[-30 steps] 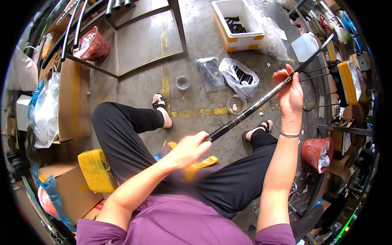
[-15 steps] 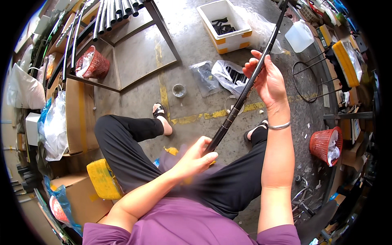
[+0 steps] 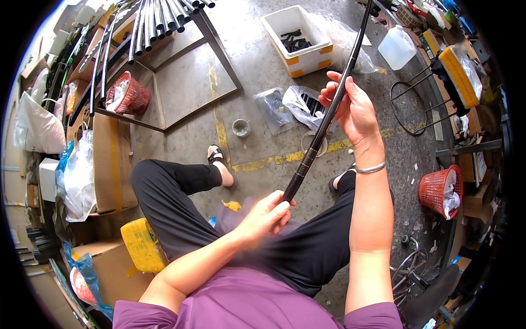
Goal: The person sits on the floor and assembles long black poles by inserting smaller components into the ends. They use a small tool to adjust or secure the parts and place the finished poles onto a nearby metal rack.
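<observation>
A long black fishing rod (image 3: 324, 127) with fine pale rings slants from my lap up past the top edge. My left hand (image 3: 267, 215) is closed round its lower end, the thumb along the near side and the fingers curled beneath. Farther up, the rod rests between the thumb and fingers of my right hand (image 3: 353, 107). That grip looks loose, with the fingertips showing beyond the rod on its left side. Below my left hand a greyish cloth or bag over my lap is blurred.
Ahead on the floor stand a white foam box (image 3: 301, 55) with black parts, plastic bags (image 3: 304, 104) and a clear jar (image 3: 241, 128). A metal frame (image 3: 203, 103) bearing black tubes (image 3: 159, 24) is at far left. Red baskets (image 3: 440, 193) and cartons (image 3: 112, 164) line both sides.
The fingers of my left hand have curled further round the rod's lower end. The rod stands slightly steeper, and my right hand has shifted a little left with it.
</observation>
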A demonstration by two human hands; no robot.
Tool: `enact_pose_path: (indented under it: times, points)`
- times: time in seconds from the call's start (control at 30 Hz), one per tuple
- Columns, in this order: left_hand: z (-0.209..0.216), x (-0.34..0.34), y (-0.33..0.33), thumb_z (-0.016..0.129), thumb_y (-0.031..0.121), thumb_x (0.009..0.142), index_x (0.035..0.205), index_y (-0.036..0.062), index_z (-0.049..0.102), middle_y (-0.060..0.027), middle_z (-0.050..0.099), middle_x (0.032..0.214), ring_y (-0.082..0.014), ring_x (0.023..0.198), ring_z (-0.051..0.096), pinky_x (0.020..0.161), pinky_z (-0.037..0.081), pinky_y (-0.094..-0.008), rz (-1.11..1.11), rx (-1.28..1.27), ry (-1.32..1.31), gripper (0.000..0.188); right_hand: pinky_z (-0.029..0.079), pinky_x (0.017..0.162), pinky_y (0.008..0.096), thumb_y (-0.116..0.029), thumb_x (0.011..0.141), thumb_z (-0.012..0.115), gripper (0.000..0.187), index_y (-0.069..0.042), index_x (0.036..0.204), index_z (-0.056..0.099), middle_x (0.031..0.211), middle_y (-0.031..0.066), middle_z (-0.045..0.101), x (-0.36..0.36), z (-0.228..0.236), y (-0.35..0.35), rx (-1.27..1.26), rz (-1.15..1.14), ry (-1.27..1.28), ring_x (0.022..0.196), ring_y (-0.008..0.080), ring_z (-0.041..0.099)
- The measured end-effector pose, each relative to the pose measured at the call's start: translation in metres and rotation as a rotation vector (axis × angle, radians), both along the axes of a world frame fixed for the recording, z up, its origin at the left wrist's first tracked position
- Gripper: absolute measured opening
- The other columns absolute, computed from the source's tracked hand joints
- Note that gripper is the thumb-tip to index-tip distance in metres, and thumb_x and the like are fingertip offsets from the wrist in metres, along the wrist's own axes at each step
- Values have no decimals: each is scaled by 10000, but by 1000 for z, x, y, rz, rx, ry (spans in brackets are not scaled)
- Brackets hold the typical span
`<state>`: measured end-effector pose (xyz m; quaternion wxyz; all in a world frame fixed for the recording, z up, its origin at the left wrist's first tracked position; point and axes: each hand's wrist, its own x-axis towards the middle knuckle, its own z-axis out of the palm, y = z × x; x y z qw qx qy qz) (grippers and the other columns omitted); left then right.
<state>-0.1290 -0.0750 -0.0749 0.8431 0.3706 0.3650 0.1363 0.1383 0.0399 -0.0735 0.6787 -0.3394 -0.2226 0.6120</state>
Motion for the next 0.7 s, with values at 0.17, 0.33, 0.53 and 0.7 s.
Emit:
enact_pose_path:
  times: [0.17,0.33,0.53,0.7]
  points:
    - [7,6,0,571,205,917,1102,75,433,5,469,694,-71,513,426,462,332,-214,30,-36,14,266,516,791,363,-276,1002,390,381,52,1149,514,841,102,611,-3,7,-4,45,49,20,810,218,622]
    - [11,12,-2,615,100,871,1104,87,412,3,481,745,-63,517,427,459,338,-214,47,40,110,309,515,773,354,-266,994,419,353,37,1145,518,831,100,611,-2,9,-9,69,49,-24,791,223,624]
    - [11,14,0,547,241,923,1142,91,456,13,471,707,-60,516,426,460,310,-208,30,-26,88,281,522,794,364,-249,983,451,280,-17,1130,503,903,141,641,2,10,-14,61,34,-82,820,253,641]
    - [8,17,-2,510,343,942,1129,93,487,16,474,692,-60,539,447,469,299,-203,-7,-33,46,313,519,818,374,-255,988,436,265,-36,1136,460,1009,183,637,1,18,-19,54,-3,-53,893,277,639]
